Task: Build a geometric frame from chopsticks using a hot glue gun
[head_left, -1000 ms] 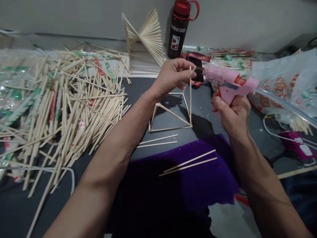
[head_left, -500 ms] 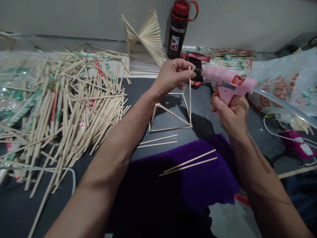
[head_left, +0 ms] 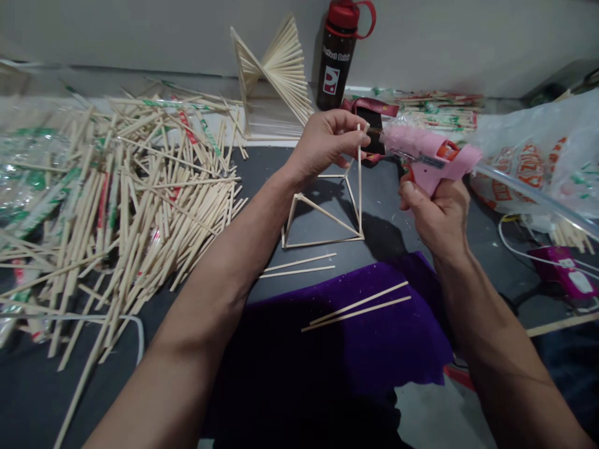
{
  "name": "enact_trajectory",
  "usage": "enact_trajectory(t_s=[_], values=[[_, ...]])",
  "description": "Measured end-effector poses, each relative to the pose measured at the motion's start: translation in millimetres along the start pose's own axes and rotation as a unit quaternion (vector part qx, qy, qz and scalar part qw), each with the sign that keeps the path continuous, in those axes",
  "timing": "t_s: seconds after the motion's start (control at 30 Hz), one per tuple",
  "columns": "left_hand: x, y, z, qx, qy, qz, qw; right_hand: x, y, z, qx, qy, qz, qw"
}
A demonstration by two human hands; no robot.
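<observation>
Glue gun (head_left: 423, 144) has edged left over grey table (head_left: 259, 165), wall (head_left: 140, 31) perhaps off-white.

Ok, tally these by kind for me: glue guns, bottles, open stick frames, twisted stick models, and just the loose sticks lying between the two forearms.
Glue gun: 1
Stick frame: 1
Bottle: 1
Twisted stick model: 1
Loose sticks on the grey table: 2
Sticks on the purple cloth: 2
Total: 8
</observation>
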State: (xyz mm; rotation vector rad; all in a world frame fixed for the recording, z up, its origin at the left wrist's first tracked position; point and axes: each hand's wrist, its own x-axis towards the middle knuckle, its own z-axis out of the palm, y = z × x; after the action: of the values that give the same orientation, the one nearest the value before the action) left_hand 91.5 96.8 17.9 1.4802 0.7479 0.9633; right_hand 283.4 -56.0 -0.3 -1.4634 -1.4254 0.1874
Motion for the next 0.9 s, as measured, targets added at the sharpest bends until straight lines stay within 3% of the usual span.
enact_trajectory(t_s=[0.3,0.57,0.77,0.9], values=[[0,0,0.2,0.000,-0.003,0.001,1.000,0,6,-2,0.016,-0.009,-0.025,1.000],[0,-1,-1.1,-0.001,-0.010,0.012,1.000,1,6,-10,0.049,-0.006,0.000,0.999],[1,-2,-2.7,-0.017,-0.023,0.025,0.999,28,57,-56,0.170,0.094,0.158,0.968],[3,-4,-2.7,-0.022,-0.022,0.033,0.999,33,75,-80,0.151,0.054,0.312,0.937]])
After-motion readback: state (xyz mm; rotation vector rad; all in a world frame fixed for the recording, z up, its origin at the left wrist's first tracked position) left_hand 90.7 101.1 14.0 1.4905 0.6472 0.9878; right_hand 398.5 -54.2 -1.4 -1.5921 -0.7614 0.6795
